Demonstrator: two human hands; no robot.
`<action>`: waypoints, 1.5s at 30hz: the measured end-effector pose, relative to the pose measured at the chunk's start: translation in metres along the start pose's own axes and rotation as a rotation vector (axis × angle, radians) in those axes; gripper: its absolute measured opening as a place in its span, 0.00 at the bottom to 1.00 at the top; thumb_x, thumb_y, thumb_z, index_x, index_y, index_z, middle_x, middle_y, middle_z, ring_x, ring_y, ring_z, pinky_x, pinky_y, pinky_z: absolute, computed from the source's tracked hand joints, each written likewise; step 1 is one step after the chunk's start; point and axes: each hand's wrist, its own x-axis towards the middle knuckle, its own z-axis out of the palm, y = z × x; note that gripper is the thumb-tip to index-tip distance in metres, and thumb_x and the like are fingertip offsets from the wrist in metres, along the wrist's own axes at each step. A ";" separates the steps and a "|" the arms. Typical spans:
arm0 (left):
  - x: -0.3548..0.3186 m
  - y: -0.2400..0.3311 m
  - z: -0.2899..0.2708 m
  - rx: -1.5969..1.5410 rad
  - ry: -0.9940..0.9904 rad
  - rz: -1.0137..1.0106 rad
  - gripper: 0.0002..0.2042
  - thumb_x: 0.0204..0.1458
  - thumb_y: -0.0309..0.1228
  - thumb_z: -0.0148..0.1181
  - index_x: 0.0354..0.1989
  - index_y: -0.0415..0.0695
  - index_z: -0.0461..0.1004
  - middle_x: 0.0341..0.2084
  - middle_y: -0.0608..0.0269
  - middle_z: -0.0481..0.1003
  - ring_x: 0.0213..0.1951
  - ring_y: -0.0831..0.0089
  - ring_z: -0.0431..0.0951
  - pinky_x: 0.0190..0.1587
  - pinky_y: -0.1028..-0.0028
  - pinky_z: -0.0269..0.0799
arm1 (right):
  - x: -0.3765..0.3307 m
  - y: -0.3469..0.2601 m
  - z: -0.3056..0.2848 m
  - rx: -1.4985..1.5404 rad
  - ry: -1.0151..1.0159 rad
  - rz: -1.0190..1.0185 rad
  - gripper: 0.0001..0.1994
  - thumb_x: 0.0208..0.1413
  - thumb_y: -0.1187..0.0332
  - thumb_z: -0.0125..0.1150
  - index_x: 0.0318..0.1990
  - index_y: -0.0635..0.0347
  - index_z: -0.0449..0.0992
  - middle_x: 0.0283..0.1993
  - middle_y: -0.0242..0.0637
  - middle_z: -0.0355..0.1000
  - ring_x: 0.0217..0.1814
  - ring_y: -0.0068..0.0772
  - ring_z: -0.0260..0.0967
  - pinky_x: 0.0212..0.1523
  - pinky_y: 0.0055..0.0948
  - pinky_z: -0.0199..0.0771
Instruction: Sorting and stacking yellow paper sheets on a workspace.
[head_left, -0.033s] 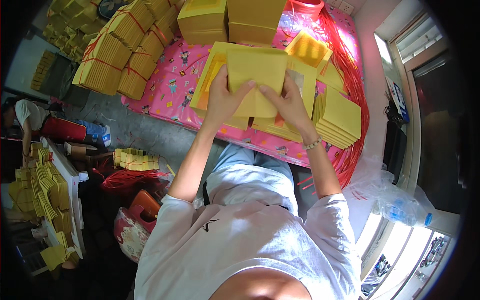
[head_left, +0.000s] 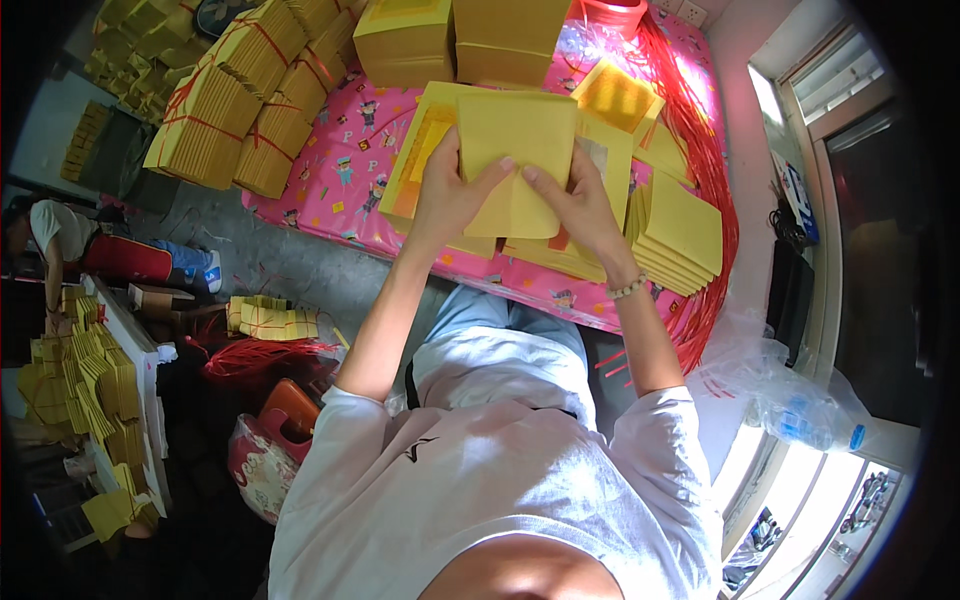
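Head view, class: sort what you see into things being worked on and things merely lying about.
In use: left hand, right hand, yellow sheet, loose yellow sheets.
Lying about: bundled stacks, red strings, plastic bottle, pink cloth.

Daylight is entering through a window (head_left: 800, 110) on the right wall. A pink patterned cloth (head_left: 330, 180) is covering the work surface. Grey concrete floor (head_left: 300, 265) is showing below, with a cluttered table (head_left: 130, 350) standing at left.

Nothing has visibly changed: the left hand (head_left: 450, 195) and right hand (head_left: 580, 205) grip the same yellow sheet (head_left: 515, 150) as before, in the same place above the yellow stack (head_left: 600, 255) on the pink desk (head_left: 330, 190)
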 end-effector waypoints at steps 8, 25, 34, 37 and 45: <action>0.008 0.008 0.025 -0.160 -0.083 -0.179 0.18 0.56 0.29 0.57 0.54 0.39 0.65 0.46 0.62 0.74 0.46 0.78 0.74 0.47 0.77 0.71 | -0.006 -0.018 -0.021 0.166 0.082 0.219 0.17 0.58 0.68 0.59 0.52 0.67 0.69 0.46 0.36 0.74 0.45 0.21 0.71 0.44 0.22 0.73; 0.014 0.000 0.038 -0.147 -0.138 -0.241 0.16 0.57 0.31 0.56 0.51 0.39 0.66 0.42 0.61 0.75 0.42 0.77 0.76 0.43 0.76 0.72 | -0.015 -0.012 -0.034 0.302 0.111 0.311 0.18 0.60 0.67 0.56 0.53 0.68 0.69 0.48 0.37 0.73 0.46 0.22 0.72 0.45 0.21 0.74; 0.006 0.003 0.050 -0.144 -0.081 -0.148 0.16 0.56 0.27 0.55 0.51 0.37 0.64 0.42 0.58 0.74 0.44 0.74 0.74 0.45 0.75 0.71 | -0.023 -0.013 -0.035 0.241 0.136 0.267 0.17 0.59 0.67 0.57 0.53 0.67 0.70 0.47 0.34 0.73 0.47 0.19 0.70 0.46 0.21 0.71; -0.001 -0.002 0.055 -0.102 -0.059 0.002 0.15 0.57 0.26 0.54 0.51 0.36 0.63 0.42 0.57 0.73 0.45 0.73 0.74 0.46 0.74 0.70 | -0.031 -0.020 -0.035 0.192 0.144 0.215 0.18 0.59 0.68 0.57 0.54 0.66 0.68 0.49 0.34 0.72 0.48 0.20 0.69 0.47 0.21 0.71; -0.019 0.014 0.061 -0.047 -0.057 0.055 0.13 0.57 0.25 0.52 0.49 0.36 0.62 0.41 0.55 0.72 0.45 0.73 0.72 0.47 0.73 0.68 | -0.046 -0.027 -0.035 0.178 0.134 0.115 0.19 0.59 0.73 0.57 0.56 0.66 0.65 0.51 0.35 0.71 0.51 0.20 0.68 0.50 0.22 0.70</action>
